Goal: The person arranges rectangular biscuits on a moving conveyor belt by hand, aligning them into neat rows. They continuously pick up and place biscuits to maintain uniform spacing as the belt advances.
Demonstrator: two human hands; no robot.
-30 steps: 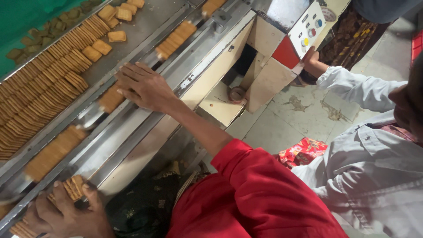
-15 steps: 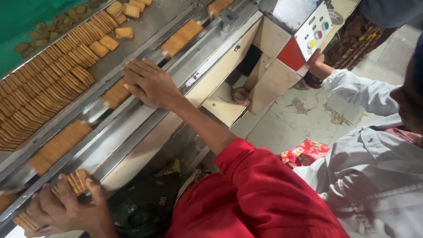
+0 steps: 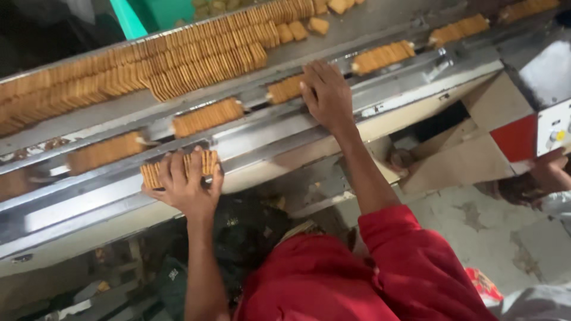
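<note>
My left hand [image 3: 185, 183] grips a short stack of golden square biscuits [image 3: 150, 174] at the near rail of a metal conveyor line [image 3: 267, 134], fingers curled over them. My right hand [image 3: 326, 95] lies flat on the channel, its fingers touching the end of another biscuit stack [image 3: 284, 89]. More stacks [image 3: 208, 117] sit spaced along that same channel. Behind it, a wide belt carries long rows of standing biscuits [image 3: 178, 62]. My red sleeve [image 3: 410, 261] fills the lower middle.
A red and white control box [image 3: 544, 128] with buttons stands at the right end of the line. Another person's hand [image 3: 550, 172] and pale sleeve are below it. A green bin [image 3: 157, 15] is behind the belt. Cardboard pieces [image 3: 458, 157] and a stained floor lie under the machine.
The view has swung so the line runs nearly level. My left hand has closed over its biscuit stack and brought it to the near rail. My right hand stays on the channel by a stack.
</note>
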